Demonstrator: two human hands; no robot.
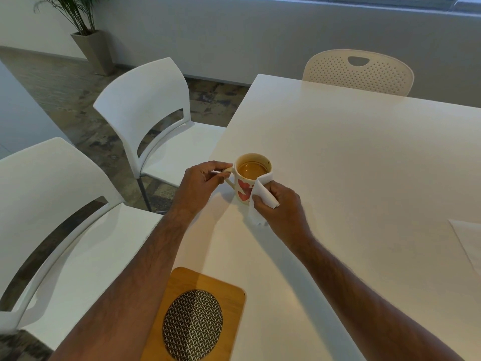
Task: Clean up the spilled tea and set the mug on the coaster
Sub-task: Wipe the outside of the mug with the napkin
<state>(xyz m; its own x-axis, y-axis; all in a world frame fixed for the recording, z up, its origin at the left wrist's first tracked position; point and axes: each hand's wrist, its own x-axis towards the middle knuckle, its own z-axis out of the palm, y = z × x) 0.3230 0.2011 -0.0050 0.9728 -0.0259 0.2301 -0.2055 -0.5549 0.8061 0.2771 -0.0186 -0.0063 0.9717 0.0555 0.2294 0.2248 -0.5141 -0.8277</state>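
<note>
A cream mug (244, 187) with red hearts stands upright near the left edge of the white table (351, 157), with brown tea inside. My left hand (201, 185) pinches the mug's handle. My right hand (279, 204) grips a white napkin (261, 196) and presses it against the mug's right side, up to the rim. A wooden coaster (197, 316) with a round woven insert lies at the table's near edge, close to me and apart from the mug. No spilled tea shows on the tabletop.
Two white chairs (145, 118) (52, 230) stand along the table's left side and a perforated cream chair (359, 71) at the far end. A flat white sheet (468, 243) lies at the right edge. A potted plant (91, 45) stands far left.
</note>
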